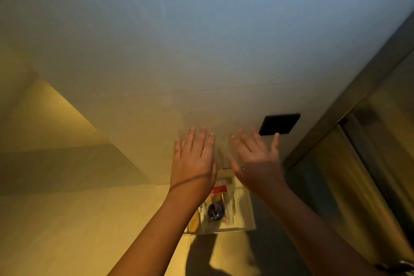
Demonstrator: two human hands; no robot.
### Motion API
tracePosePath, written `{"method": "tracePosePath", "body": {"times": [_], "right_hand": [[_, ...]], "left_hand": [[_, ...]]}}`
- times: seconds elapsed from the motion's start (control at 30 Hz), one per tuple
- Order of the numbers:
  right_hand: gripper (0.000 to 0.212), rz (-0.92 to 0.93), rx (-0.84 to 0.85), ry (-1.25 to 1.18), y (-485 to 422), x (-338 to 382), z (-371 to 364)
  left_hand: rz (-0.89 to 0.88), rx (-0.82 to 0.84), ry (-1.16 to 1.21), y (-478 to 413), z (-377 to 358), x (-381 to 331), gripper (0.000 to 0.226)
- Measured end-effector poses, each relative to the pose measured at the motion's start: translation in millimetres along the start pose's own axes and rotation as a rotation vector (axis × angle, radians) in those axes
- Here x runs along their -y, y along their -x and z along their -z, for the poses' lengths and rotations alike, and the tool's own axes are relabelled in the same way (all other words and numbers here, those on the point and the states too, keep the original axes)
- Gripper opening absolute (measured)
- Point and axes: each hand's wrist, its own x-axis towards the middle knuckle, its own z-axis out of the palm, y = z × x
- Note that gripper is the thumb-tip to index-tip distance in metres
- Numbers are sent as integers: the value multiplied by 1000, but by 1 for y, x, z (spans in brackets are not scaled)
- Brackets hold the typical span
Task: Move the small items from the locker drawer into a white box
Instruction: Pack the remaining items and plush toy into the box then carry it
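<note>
Low in the view, between the two raised forearms, the open drawer (243,213) holds small items, among them a dark round thing (215,210) and a red-labelled packet (219,190). Above it the left hand (193,159) and right hand (255,161) hover flat and empty, fingers spread, blurred. Beyond, a black wall plate (279,123) sits on the pale wall (156,51).

Home room: plain wall (156,51), wooden door (358,163).
</note>
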Motion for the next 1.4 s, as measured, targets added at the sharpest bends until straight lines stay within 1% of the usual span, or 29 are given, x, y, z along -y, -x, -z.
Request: {"method": "tracePosePath", "body": {"times": [0.13, 0.23, 0.3, 0.4, 0.57, 0.67, 0.77, 0.87, 0.97, 1.03, 1.17, 1.27, 1.4], "right_hand": [[45, -61, -51, -41, -28, 18, 93], [46, -93, -26, -53, -48, 30, 161], [47, -105, -7, -91, -57, 34, 203], [47, -109, -15, -125, -69, 41, 270], [53, -103, 29, -99, -81, 51, 367], [51, -98, -44, -188, -78, 56, 418], [49, -84, -134, -209, -74, 61, 463], [50, -82, -132, -169, -67, 65, 494], [50, -85, -99, -136, -58, 70, 514], [49, -88, -92, -138, -51, 77, 524], [49, -129, -103, -110, -36, 95, 537], [51, -206, -126, -46, -26, 108, 539], [50, -384, -220, -20, -14, 134, 539]], "left_hand": [[-1, 112, 19, -16, 89, -15, 57], [-52, 101, 60, -29, 159, -32, 53], [-65, 28, 98, -38, 209, -45, 49], [-80, -153, 126, -45, 279, -64, 44], [-91, -221, 139, -58, 369, -86, 45], [-80, -259, 169, -57, 407, -101, 43], [-77, -320, 221, -49, 439, -120, 37], [-62, -342, 242, -37, 464, -134, 39], [-76, -358, 211, -24, 480, -139, 40], [-81, -358, 217, -18, 487, -139, 46], [-141, -335, 257, -12, 497, -131, 48], [-226, -299, 286, -13, 502, -122, 47], [-374, -216, 353, -17, 510, -102, 46]]}}
